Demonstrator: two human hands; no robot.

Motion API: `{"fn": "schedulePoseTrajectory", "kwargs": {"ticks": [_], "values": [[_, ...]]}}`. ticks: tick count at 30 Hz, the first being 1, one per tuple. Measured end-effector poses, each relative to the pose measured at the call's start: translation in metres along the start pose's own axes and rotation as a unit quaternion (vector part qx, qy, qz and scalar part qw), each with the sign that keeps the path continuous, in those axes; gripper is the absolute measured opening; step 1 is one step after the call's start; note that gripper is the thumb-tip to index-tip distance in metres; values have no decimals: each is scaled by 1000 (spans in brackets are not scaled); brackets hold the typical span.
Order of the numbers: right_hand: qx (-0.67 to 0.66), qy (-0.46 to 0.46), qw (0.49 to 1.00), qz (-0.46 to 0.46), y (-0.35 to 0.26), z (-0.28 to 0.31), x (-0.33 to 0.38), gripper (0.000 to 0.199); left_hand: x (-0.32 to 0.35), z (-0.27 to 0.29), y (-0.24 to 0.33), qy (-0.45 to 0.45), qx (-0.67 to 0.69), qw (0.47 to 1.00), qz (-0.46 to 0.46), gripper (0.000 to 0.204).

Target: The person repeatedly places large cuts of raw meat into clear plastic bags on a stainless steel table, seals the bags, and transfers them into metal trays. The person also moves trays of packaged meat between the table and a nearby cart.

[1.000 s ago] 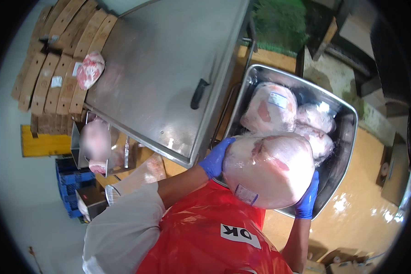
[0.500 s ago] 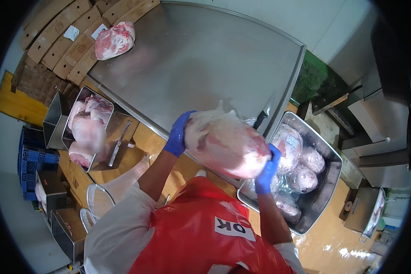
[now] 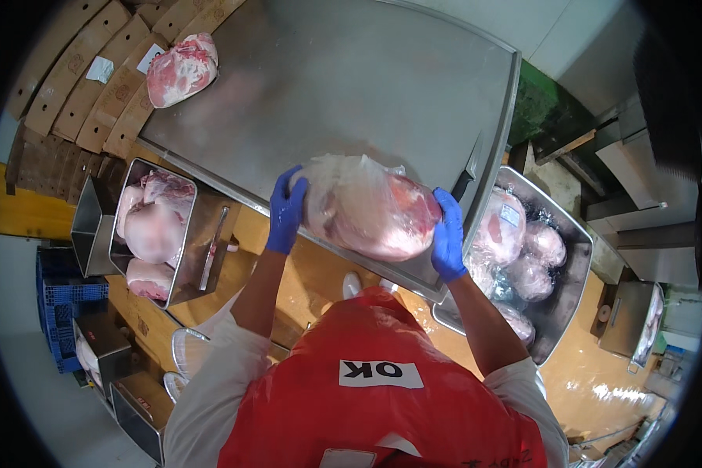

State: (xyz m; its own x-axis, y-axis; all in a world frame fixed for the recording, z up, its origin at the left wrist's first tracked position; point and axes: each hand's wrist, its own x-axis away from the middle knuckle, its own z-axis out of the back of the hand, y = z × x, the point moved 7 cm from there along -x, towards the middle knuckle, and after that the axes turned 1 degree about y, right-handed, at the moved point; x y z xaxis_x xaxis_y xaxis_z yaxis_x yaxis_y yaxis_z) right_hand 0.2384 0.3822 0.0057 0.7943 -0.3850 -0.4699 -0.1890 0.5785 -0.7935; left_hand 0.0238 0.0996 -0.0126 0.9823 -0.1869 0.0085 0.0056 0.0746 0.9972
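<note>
A large piece of raw meat (image 3: 370,214), partly covered in loose clear plastic film, is at the near edge of the steel table (image 3: 327,86). My left hand (image 3: 285,210), in a blue glove, is against its left end. On its right end my right hand (image 3: 448,238), also gloved in blue, presses with the fingers together. Both hands hold the piece between them. Just beyond my right hand a knife (image 3: 466,178) with a black handle lies by the table's right edge. Another cut of meat (image 3: 182,72) rests at the table's far left corner.
Right of the table stands a steel tub (image 3: 577,257) holding several plastic-wrapped pieces of meat (image 3: 534,281). At left, a steel bin (image 3: 181,273) contains bare meat. Cardboard boxes (image 3: 93,70) line the far left; blue crates (image 3: 62,288) stand below them.
The piece of meat has moved forward over the table and sits more level, both hands travelling with it. My left fingers have shifted on its left end. The view has shifted slightly.
</note>
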Motion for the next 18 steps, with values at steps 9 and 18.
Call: {"fn": "schedulePoseTrajectory", "kwargs": {"ticks": [9,18], "values": [[75,-89,990,84,4,0,71,71,133,-7,-23,52,-244,940,-232,57],[186,-114,971,100,7,-56,-27,69,23,-45,15,-22,-364,897,-250,47]]}}
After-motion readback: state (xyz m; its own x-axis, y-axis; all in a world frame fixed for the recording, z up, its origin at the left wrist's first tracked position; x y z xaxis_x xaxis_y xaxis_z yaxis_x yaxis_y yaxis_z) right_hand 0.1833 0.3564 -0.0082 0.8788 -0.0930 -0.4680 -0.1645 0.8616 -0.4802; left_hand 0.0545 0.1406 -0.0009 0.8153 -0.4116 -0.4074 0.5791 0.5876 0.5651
